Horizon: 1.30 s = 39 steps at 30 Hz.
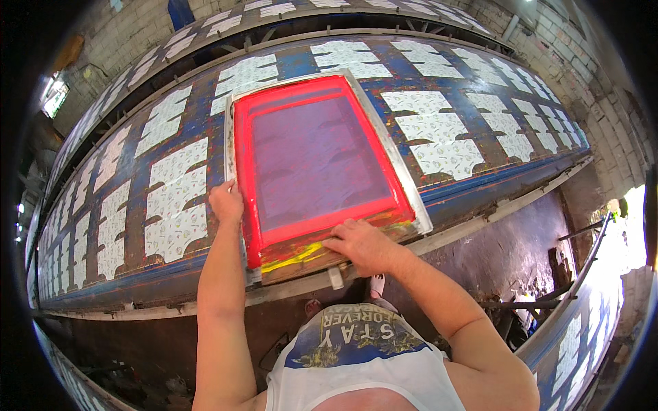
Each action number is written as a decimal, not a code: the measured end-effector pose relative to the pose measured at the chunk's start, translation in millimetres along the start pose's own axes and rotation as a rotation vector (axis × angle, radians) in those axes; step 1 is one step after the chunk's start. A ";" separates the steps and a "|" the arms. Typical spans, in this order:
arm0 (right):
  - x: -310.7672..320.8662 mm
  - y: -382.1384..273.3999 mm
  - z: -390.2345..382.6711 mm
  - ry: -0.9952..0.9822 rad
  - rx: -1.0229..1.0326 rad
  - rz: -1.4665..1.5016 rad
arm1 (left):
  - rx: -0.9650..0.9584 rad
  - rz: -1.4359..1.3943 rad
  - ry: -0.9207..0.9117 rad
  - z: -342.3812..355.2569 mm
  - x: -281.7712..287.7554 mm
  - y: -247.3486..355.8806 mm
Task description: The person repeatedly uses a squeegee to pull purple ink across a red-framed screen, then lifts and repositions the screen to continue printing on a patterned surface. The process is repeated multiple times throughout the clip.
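A large screen printing frame (pixel 312 161) lies tilted on the long blue table in front of me. Its mesh looks purple, a wide red border surrounds it, and pale rails form its sides. Yellow smears (pixel 295 259) mark the near end. My left hand (pixel 226 201) is closed around the frame's left rail, about halfway along. At the near end, my right hand (pixel 364 245) grips the rim with curled fingers, right of the yellow smears. The undersides of both grips are hidden. White printed fabric pieces (pixel 177 195) lie in rows on either side of the frame.
The blue table (pixel 480 186) has a raised rail (pixel 507 205) along its near edge. Another table (pixel 205 41) with white pieces runs behind it, and one more (pixel 572 356) stands at the lower right. Block walls (pixel 596 116) rise at the right.
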State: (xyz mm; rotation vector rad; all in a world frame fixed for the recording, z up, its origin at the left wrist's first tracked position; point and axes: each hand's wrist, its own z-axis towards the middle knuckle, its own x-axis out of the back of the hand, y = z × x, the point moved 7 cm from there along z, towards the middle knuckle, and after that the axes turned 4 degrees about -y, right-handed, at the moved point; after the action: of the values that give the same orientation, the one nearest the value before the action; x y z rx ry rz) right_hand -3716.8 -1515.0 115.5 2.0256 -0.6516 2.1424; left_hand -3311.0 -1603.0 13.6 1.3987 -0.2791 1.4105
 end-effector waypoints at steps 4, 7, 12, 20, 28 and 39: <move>7.6 23.4 -29.6 0.002 0.104 0.321 | -0.050 -0.071 0.046 -6.5 3.0 -1.1; 28.4 75.9 -65.2 0.224 0.018 0.492 | -0.027 -0.126 0.022 -7.1 0.5 -4.0; 31.2 188.0 -126.2 0.555 -0.441 0.389 | 0.084 -0.230 -0.033 -10.6 -4.3 -17.6; -19.0 257.8 -133.1 0.390 -0.788 0.818 | 0.079 -0.313 -0.022 -9.1 -5.4 -22.4; -5.7 246.8 -112.6 0.365 -0.871 0.684 | 0.169 -0.446 -0.050 -12.4 -9.3 -28.2; 44.1 225.4 -107.1 0.479 -0.887 0.715 | 0.083 -0.488 -0.045 -12.0 -1.0 -21.4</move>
State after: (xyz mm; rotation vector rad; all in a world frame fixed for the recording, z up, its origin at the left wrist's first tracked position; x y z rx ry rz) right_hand -3904.3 -1685.2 107.0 0.8354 -1.9683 1.9033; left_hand -3301.5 -1585.8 -1.2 1.4463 0.0932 0.9963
